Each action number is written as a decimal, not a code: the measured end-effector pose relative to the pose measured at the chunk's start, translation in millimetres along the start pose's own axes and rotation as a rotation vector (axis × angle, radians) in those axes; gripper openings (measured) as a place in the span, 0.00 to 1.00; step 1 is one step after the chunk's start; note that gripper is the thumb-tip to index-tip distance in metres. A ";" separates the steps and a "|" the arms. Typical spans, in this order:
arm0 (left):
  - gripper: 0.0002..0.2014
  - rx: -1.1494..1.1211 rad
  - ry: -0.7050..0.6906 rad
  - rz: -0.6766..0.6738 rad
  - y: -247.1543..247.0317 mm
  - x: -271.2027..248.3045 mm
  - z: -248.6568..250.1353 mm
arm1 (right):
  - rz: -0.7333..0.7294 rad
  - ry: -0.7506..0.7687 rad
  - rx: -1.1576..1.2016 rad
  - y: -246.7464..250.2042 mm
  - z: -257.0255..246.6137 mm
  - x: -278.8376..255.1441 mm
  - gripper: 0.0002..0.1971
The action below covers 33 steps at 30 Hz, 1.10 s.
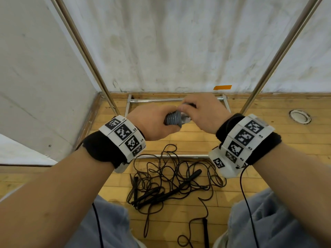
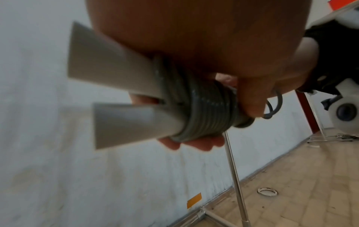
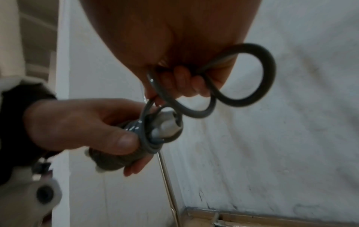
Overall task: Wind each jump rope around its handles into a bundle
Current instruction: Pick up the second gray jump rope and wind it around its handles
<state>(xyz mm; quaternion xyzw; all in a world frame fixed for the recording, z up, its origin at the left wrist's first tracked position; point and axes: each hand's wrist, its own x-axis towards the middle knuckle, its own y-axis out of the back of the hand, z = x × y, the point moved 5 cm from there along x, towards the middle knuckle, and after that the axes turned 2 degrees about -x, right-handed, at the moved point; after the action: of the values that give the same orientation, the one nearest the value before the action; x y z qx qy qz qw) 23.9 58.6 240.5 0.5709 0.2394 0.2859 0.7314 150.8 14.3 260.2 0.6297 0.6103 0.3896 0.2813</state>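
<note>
The left hand's fingers (image 3: 134, 167) are curled under a grey jump rope bundle (image 1: 173, 119), with the thumb (image 3: 124, 140) pressed across the top of the coils, so the hand grips it firmly. The left hand (image 1: 152, 122) holds the bundle in the air in front of the person, well above the floor. In the left wrist view the two pale grey handles (image 2: 116, 95) stick out side by side from the coils, which wrap tightly around them.

The right hand's fingers (image 3: 186, 81) are curled round the last free length of the grey rope (image 3: 252, 86), which forms a figure-eight loop beside the handle tips. The right hand (image 1: 202, 111) sits just beside the left, close over the far end of the bundle, and the rope runs from its grip down to the handle ends (image 3: 167, 124).

Both wrists carry white bands with black square markers (image 1: 123, 133) over black sleeves.

Below the hands, a tangle of black jump ropes (image 1: 170, 181) lies loose on the wooden floor (image 1: 268, 122), with several black handles (image 1: 193, 174) among the cords. It lies between the person's knees, in pale blue trousers (image 1: 268, 221), and a metal frame (image 1: 172, 100) standing against the white wall (image 1: 179, 42). An orange piece of tape (image 1: 222, 87) is stuck low on the wall, and a round metal fitting (image 1: 300, 116) sits in the floor to the right.
</note>
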 end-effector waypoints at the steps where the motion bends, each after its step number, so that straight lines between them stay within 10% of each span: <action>1: 0.21 -0.035 -0.006 0.029 3.8 -1.0 0.3 | 0.021 -0.029 0.080 3.6 3.0 1.5 0.11; 20: 0.08 -1.032 0.069 0.401 39.4 -7.9 6.9 | -0.177 -0.238 1.107 0.1 -2.1 3.7 0.12; 33: 0.15 -1.030 0.351 0.625 38.9 -2.1 -18.6 | -0.064 -0.235 0.580 -7.8 -0.2 0.4 0.15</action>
<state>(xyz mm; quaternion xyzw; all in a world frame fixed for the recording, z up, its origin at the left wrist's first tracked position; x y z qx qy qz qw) 4.2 77.3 274.0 0.1326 0.0092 0.6543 0.7445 146.4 15.4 253.8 0.7050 0.6788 0.1147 0.1704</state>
